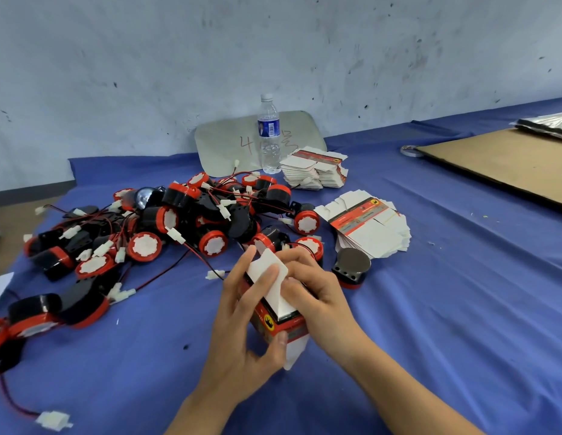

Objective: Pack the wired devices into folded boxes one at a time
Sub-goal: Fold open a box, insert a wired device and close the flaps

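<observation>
A small red, black and white box [281, 324] is held above the blue cloth in the middle foreground. My left hand [245, 334] grips it from the left, thumb on its lower corner, fingers on a white flap. My right hand [311, 290] holds its right side, fingers curled onto the same flap. A heap of red-and-black wired devices [185, 221] with white connectors lies behind and to the left. One device [350, 268] sits alone just right of my hands. Two stacks of flat boxes [372, 227] [314, 169] lie behind it.
A water bottle [269, 133] stands before a grey plate [223, 146] leaning on the wall. A brown cardboard sheet [508, 161] and a tape roll [411, 150] lie at the far right. A loose white connector [54, 420] lies bottom left.
</observation>
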Available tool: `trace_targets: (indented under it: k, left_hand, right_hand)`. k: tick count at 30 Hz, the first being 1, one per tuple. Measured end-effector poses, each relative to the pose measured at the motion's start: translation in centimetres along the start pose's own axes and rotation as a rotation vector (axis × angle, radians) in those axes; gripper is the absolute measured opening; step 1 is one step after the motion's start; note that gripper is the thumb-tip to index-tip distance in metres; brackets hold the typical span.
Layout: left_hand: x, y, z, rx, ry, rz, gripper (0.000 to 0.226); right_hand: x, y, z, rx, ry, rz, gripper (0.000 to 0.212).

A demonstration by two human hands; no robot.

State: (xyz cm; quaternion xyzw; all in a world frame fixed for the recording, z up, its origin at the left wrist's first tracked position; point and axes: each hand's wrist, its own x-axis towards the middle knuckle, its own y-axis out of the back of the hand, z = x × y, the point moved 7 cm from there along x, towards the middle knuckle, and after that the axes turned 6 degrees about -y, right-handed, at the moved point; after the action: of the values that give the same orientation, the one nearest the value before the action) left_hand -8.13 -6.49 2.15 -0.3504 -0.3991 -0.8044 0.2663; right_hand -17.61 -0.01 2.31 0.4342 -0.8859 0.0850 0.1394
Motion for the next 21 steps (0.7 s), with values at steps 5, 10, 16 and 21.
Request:
trace_targets:
  k: [5, 10, 16, 21]
  left_hand:
    - [0.1, 0.2, 0.0, 0.065, -0.025, 0.005, 0.057]
    - [0.0, 0.9, 0.3, 0.125, -0.055, 0.1, 0.036]
    - [0.0, 1.8, 0.9, 0.12, -0.063, 0.198, 0.048]
    - [0.0, 1.7, 1.4, 0.119, -0.121, 0.219, 0.046]
  right_hand:
    - [-0.4, 0.1, 0.1, 0.102, 0.014, 0.094, 0.016]
    - [-0.6, -0.2, 0.0, 0.103, 0.032, 0.052, 0.046]
    - [-0.6, -1.3, 0.5, 0.02, -0.031, -0.12, 0.064]
    - [-0.8, -0.9, -0.3, -0.004, 0.06, -0.075, 0.061]
